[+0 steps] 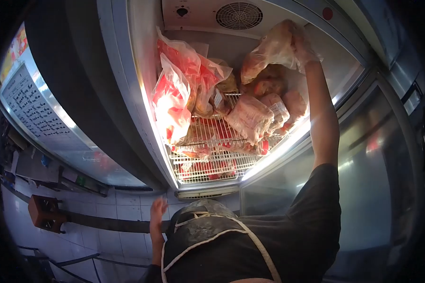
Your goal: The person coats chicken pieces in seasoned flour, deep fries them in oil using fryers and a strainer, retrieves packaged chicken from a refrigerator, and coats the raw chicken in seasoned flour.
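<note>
My right hand (303, 49) is raised into the upper right of a lit upright fridge, closed on a clear plastic bag (271, 47) with brownish food inside. The plastic partly covers my fingers. Below the bag lie more brownish-orange packs (268, 86) and a wrapped pale pink block of meat (250, 118) on a white wire shelf (231, 100). My left hand (158, 210) hangs low outside the fridge, near my apron, fingers loosely apart and holding nothing. Red and clear plastic bags (174, 89) stand at the left of the shelf.
Lower wire racks (212, 165) hold more red packs. An open glass door (363, 165) stands at my right. To the left are a sheet with handwriting (35, 106) and a brown stool (46, 213) on the tiled floor. A round vent (239, 15) sits in the fridge ceiling.
</note>
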{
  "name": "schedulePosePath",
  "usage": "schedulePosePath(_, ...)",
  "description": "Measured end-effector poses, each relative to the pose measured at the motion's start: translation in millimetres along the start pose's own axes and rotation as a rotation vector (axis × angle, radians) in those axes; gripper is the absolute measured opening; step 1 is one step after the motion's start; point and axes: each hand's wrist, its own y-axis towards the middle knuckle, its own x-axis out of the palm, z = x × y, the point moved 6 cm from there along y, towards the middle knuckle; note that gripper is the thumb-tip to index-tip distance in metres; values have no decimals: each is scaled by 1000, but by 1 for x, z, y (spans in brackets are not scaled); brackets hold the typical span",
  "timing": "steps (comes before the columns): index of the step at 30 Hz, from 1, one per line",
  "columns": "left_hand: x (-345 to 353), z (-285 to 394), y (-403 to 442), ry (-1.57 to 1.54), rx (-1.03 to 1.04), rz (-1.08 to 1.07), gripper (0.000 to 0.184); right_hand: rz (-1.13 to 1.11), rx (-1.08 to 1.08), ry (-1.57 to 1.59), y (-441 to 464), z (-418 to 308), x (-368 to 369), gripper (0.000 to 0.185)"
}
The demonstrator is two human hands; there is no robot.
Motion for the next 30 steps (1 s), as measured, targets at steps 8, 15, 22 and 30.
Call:
schedulePosePath(8, 319, 268, -80, -284, 190, -987, 59, -101, -425, 98, -96, -24, 46, 41)
schedulePosePath(15, 393, 292, -81, -765, -37, -1081, 39, 79, -240, -522, -113, 46, -8, 48)
schedulePosePath(22, 373, 300, -70, -817, 161, -884, 23, -140, 218, 961, -200, 4, 61, 77)
schedulePosePath(30, 377, 296, -62, -714, 262, -807, 30, 178, 82, 609, -239, 19, 45, 28)
